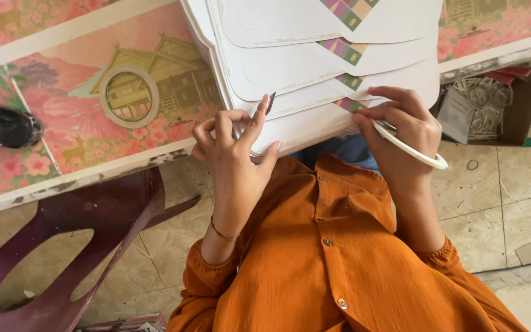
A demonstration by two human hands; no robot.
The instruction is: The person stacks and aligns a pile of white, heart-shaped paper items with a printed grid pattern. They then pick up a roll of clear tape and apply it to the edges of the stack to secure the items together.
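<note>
Two hands: both at near edge of white card stack (314, 74), above lap
Left hand (236, 147): fingers curled, pinching stack's lower left edge; small dark blade (270, 102) sticking up between fingertips
Right hand (401, 126): fingers bent, pressing on stack's lower right corner; white ring (414, 150) held under palm
Stack: fanned white cards with coloured patches, lying on table (81, 172) over pink printed sheets (93, 110)
Left side: black tape dispenser (1, 126) on table
Right side: box of rubber bands (487, 107)
Below: purple stool (93, 246) on tiled floor
</note>
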